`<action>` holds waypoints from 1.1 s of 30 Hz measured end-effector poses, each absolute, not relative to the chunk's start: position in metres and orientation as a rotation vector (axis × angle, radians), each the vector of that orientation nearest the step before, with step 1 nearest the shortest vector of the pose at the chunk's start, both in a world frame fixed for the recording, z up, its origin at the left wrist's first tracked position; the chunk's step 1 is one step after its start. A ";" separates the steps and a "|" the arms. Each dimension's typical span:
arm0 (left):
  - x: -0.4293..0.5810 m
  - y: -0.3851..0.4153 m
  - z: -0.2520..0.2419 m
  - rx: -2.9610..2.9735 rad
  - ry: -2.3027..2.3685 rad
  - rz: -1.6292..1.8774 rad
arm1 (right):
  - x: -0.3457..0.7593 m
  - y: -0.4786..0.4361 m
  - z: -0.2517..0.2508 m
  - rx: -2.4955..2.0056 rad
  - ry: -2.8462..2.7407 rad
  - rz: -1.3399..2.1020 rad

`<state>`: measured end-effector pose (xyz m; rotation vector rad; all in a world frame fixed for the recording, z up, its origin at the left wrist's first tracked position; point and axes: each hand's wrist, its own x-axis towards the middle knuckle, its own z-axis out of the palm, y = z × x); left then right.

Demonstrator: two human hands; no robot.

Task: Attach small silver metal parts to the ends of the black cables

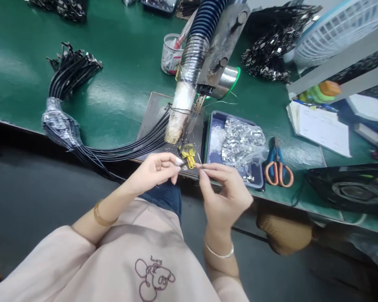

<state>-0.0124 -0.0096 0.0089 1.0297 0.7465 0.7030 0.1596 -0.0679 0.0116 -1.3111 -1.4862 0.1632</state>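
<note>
My left hand (159, 168) is pinched at the left of a small yellow fixture (189, 156), with a short dark piece between its fingertips, perhaps a cable end. On the fixture's right, my right hand (223, 184) pinches something tiny that I cannot make out. Both hands are at the table's front edge, below the white nozzle (179, 110) of a hose. Black cables (129, 150) run from a plastic-wrapped bundle (61, 123) on the left to the dark board (154, 113) under the nozzle. A spool of solder wire (228, 81) stands behind it.
A blue tray (211, 140) with bagged metal connectors (242, 140) sits right of the board. Orange-handled pliers (279, 167), a notepad (326, 128) and a black fan-like device (349, 188) lie farther right. A clear cup (170, 56), more cable bundles (266, 54) and a white basket (343, 33) are behind.
</note>
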 end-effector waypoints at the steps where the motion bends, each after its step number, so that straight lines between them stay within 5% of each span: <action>1: -0.011 -0.012 0.007 1.009 0.786 0.763 | 0.155 -0.067 0.006 -1.302 -1.499 0.130; 33: -0.003 -0.028 -0.001 1.240 0.993 1.101 | 0.146 -0.058 -0.007 -1.261 -1.294 0.722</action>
